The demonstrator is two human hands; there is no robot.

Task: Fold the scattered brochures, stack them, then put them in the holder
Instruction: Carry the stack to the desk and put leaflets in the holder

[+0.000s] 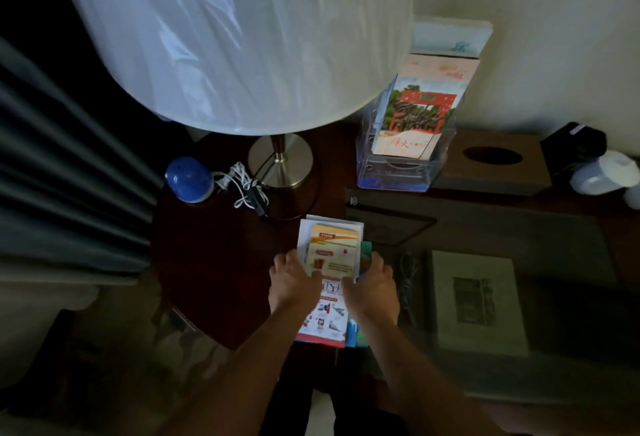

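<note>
Both hands pinch the brochure stack: left hand fingers curled on left edge, right hand on right. Square edges vs surface b4 lifting to holder.

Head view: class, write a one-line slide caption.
Both hands, left and right, hold a brochure stack on the table, clear holder beyond.

The room is dim. The big white lampshade is the brightest thing, with shiny streaks on it. The wall looks pale. Corners are very dark. Everything looks soft and blurry, and edges bend.
</note>
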